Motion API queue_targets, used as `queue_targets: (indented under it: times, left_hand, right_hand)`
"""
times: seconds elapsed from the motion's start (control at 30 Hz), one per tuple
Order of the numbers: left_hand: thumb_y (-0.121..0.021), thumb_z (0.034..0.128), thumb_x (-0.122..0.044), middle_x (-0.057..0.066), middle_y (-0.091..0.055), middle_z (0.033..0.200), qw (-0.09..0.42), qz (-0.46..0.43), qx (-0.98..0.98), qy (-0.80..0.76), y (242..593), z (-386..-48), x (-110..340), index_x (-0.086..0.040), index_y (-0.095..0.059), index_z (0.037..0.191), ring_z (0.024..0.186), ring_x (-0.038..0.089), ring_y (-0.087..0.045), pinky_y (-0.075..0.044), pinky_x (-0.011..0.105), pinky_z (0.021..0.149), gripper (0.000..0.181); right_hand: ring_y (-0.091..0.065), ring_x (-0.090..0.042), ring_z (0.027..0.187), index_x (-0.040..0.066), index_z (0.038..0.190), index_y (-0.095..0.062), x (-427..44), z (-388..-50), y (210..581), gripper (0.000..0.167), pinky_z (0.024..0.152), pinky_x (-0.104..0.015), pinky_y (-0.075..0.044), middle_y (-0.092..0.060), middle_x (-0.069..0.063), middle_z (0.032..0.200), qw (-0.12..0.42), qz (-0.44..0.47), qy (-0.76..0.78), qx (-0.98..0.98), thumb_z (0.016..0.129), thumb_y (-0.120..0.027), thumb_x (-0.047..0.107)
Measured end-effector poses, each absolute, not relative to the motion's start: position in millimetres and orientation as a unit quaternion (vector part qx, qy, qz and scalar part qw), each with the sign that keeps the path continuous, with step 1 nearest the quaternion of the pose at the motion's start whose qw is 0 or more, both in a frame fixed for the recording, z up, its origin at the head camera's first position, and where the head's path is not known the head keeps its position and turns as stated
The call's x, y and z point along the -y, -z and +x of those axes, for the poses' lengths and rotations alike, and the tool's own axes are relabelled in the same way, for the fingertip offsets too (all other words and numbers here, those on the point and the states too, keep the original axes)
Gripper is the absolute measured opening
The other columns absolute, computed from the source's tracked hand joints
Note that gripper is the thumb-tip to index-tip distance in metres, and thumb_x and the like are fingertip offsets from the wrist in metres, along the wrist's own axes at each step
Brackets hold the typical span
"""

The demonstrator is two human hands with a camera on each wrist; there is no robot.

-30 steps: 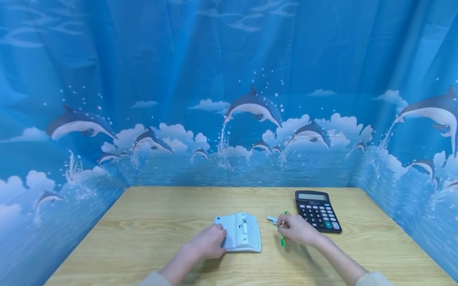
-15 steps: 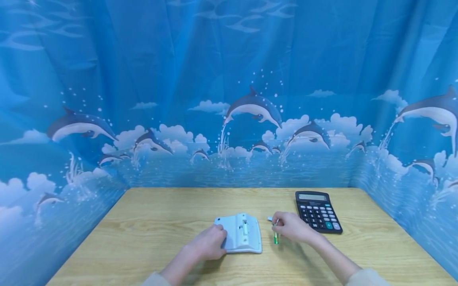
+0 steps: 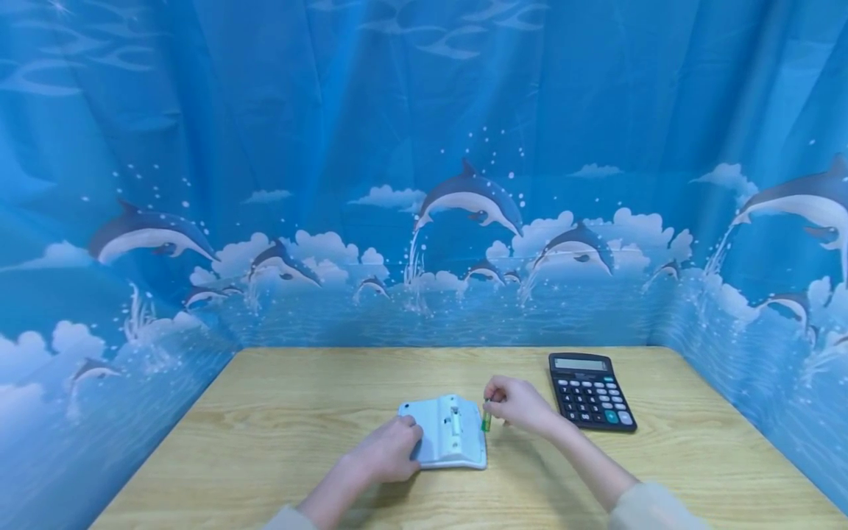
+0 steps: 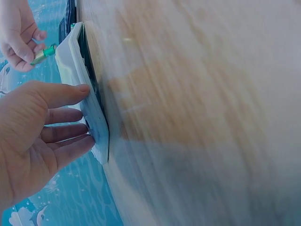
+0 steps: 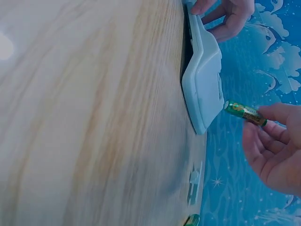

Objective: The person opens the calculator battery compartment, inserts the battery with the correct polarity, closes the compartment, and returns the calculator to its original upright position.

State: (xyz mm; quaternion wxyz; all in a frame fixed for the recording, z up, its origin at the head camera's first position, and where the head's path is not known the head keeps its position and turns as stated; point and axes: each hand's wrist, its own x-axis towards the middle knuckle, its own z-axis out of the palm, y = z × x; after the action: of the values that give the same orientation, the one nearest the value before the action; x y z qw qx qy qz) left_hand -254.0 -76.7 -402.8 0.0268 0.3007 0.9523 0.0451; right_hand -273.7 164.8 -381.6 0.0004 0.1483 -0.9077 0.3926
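Observation:
A pale blue calculator (image 3: 430, 434) lies on its face, its battery compartment (image 3: 455, 423) uncovered on the raised part of its back. My left hand (image 3: 391, 449) holds its left edge; in the left wrist view the thumb and fingertips meet that edge. Between thumb and fingers, my right hand (image 3: 520, 405) pinches a green battery (image 5: 245, 113) just off the calculator's right side. The battery tilts, one end pointing down in the head view. The right wrist view shows a small pale blue cover (image 5: 194, 183) and part of another green battery (image 5: 192, 220) on the table.
A black calculator (image 3: 592, 394) lies face up at the right rear of the wooden table (image 3: 291, 405). Behind and beside the table hangs a blue curtain (image 3: 331, 147) printed with dolphins.
My right hand has moved left with the green battery, from beside the black calculator to the pale blue calculator's right edge. The left hand and the pale blue calculator have stayed nearly still.

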Motion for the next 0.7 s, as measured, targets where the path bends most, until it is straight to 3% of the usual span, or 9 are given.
queue_targets:
  times: [0.37, 0.7]
  left_hand:
    - [-0.075, 0.0751, -0.026, -0.003, -0.052, 0.081, 0.027, 0.296, -0.954, -0.044, 402.4, -253.8, 75.2, -0.008, -0.065, 0.101, 0.074, 0.008, -0.048, -0.046, 0.024, 0.068, 0.033]
    - [-0.074, 0.0755, -0.028, -0.003, -0.053, 0.083, 0.038, 0.285, -0.957, -0.037, 402.3, -255.4, 73.4, -0.009, -0.065, 0.102, 0.077, 0.008, -0.05, -0.047, 0.024, 0.07, 0.033]
  right_hand:
    - [-0.054, -0.014, 0.065, 0.001, 0.088, -0.059, -146.4, -282.8, 382.1, 0.012, 0.058, -0.037, -0.052, -0.055, -0.003, 0.075, -0.003, 0.168, -0.43, 0.887, 0.08, -0.067, 0.003]
    - [-0.053, -0.015, 0.067, 0.001, 0.089, -0.06, -132.8, -286.6, 383.3, 0.012, 0.054, -0.026, -0.05, -0.055, -0.003, 0.077, -0.018, 0.165, -0.433, 0.886, 0.08, -0.067, 0.005]
